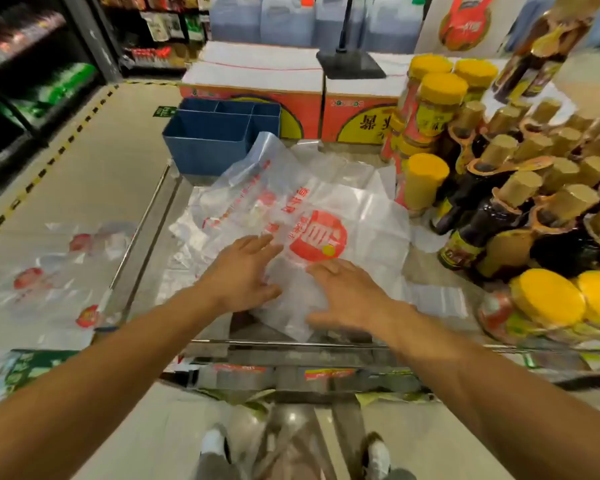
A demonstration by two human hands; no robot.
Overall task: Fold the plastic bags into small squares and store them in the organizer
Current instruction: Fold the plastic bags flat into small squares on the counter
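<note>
Left hand [241, 271] and right hand [347, 292] lie flat, fingers straight, on a bag [312, 216] on the counter [153, 271]; blue organizer [205, 147] at eleven o'clock, visible compartments bare.

At centre frame the plastic bag [302, 216] is translucent white, printed with red lettering and a red round emblem carrying a small yellow dot. The organizer [208, 140] above it is plain blue. At right, jars [440, 95] have yellow lids; dark brown bottles [482, 202] wear tan caps
</note>
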